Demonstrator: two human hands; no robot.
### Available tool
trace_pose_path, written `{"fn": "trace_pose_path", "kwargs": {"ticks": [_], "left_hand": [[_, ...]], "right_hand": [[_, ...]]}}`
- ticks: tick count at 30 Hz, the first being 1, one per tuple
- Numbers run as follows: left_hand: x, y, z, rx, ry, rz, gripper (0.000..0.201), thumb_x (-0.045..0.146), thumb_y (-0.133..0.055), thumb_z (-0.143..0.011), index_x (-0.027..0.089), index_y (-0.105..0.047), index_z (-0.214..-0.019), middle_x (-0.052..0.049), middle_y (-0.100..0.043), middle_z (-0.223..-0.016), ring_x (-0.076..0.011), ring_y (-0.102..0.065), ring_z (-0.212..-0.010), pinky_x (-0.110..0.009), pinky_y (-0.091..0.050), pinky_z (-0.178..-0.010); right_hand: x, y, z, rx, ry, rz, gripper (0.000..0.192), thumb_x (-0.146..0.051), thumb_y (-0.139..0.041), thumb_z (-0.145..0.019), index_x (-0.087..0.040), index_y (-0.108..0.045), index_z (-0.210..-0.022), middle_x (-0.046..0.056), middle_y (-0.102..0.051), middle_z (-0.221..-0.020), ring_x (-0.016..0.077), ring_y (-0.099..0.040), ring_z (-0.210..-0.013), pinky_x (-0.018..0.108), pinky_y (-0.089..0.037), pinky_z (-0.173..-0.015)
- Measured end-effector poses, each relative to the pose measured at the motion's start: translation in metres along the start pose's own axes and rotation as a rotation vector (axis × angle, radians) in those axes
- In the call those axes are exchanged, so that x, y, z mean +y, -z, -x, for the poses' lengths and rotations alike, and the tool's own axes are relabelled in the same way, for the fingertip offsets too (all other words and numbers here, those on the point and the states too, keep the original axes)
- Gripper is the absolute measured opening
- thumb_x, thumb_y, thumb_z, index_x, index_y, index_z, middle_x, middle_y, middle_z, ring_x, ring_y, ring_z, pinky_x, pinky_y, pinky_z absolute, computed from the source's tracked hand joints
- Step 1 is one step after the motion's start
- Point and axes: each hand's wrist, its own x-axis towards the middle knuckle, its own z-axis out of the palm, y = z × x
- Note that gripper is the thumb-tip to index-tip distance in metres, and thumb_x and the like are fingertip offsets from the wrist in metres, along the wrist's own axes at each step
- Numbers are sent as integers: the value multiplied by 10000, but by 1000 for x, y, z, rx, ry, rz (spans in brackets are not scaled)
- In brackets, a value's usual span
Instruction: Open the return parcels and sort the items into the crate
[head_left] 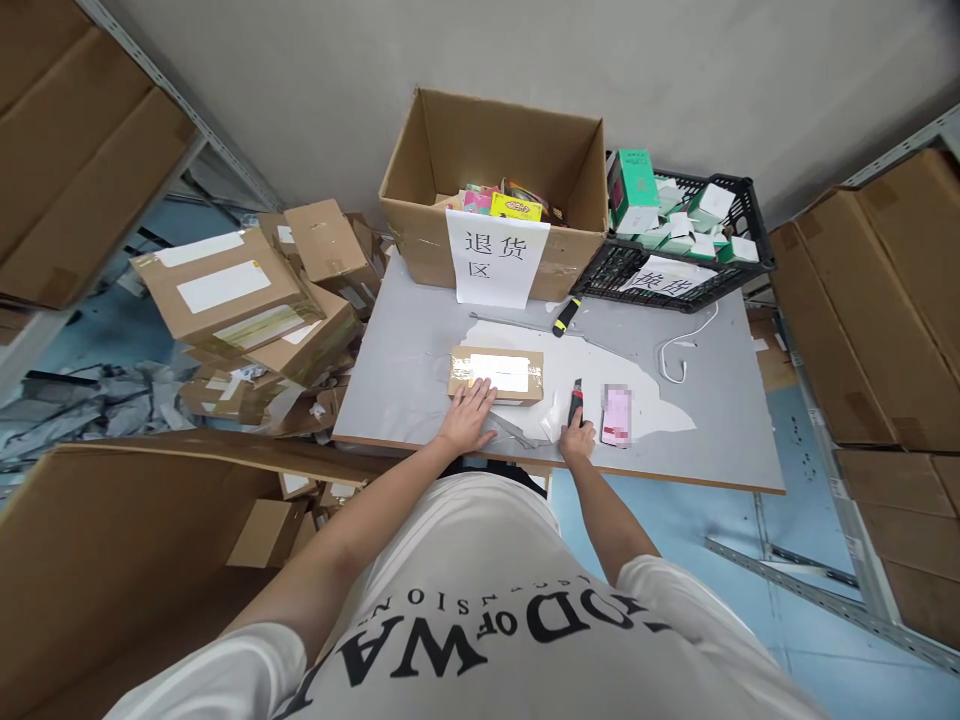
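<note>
A small brown taped parcel [496, 373] with a white label lies on the grey table [420, 330]. My left hand [468, 418] rests flat against its near left corner, fingers spread. My right hand [578, 437] sits at the table's front edge with its fingers on a red and black box cutter [576, 397]. Just right of that hand lies a pink item [616, 416], blurred.
A big open carton [495, 185] with a paper sign stands at the table's back, a black crate [679, 240] of small boxes beside it. A yellow-black tool [565, 316] and white cable [679, 350] lie on the table. Parcels [247, 300] pile at left; cartons fill shelves on both sides.
</note>
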Motion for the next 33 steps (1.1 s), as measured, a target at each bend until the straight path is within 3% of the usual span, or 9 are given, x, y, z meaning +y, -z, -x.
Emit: {"fn": "trace_pose_path", "kwargs": {"ticks": [5,9,11,13,15,20,26,33], "left_hand": [[-1,-1,0,6,-9,10,908,492,-566,-755,154,-160,-1493,-117,-148,-1560,-284,-67,-1445,-477,-98,-1155],[-2,-2,0,16,-20,6,913,503,-569,-751,127,-180,-1486,-125,-135,-1561,-286,-68,-1445,-483,-101,-1154],[-2,-1,0,16,-20,6,918,506,-575,-745,127,-183,-1485,-129,-137,-1561,-291,-76,-1443,-483,-102,-1153],[-1,0,0,8,-13,7,930,510,-586,-733,139,-184,-1485,-130,-149,-1559,-297,-84,-1442,-486,-108,-1151],[-1,1,-1,-3,-9,8,940,518,-594,-720,152,-188,-1485,-134,-166,-1555,-304,-89,-1440,-494,-118,-1147],[0,3,-2,-14,-14,17,978,567,-603,-692,148,-203,-1480,-147,-190,-1547,-318,-109,-1434,-500,-117,-1143],[-2,3,-1,-23,-23,32,1042,614,-619,-654,135,-200,-1479,-146,-181,-1549,-317,-108,-1434,-480,-90,-1149],[-3,2,-1,-26,-38,22,1069,618,-628,-646,127,-178,-1483,-152,-169,-1551,-320,-97,-1435,-472,-89,-1148]], "right_hand": [[-9,18,-3,157,70,-16,644,-393,-365,-885,-170,-234,-1475,206,-320,-1379,359,-348,-1237,508,-313,-973],[-49,58,-19,304,387,-98,637,-413,-317,-913,-141,-203,-1479,199,-326,-1413,337,-317,-1274,500,-278,-1007],[-79,79,-26,268,643,-77,649,-445,-337,-914,-160,-204,-1481,183,-327,-1441,326,-292,-1304,505,-243,-1030],[-112,94,-29,150,899,10,640,-467,-376,-909,-170,-264,-1466,170,-323,-1469,321,-277,-1327,485,-220,-1049],[-141,101,-28,41,1048,124,648,-488,-392,-910,-178,-270,-1466,159,-287,-1503,318,-247,-1357,474,-213,-1054],[-178,93,-25,-105,1106,317,657,-497,-411,-916,-190,-246,-1473,148,-239,-1533,323,-228,-1383,489,-214,-1050],[-180,83,-28,-79,1129,407,553,-396,-390,-946,-195,-295,-1452,141,-280,-1519,335,-298,-1342,504,-263,-1031],[-186,85,-27,-60,1228,548,511,-305,-264,-975,-59,-298,-1421,249,-307,-1469,376,-383,-1255,561,-308,-989]]}}
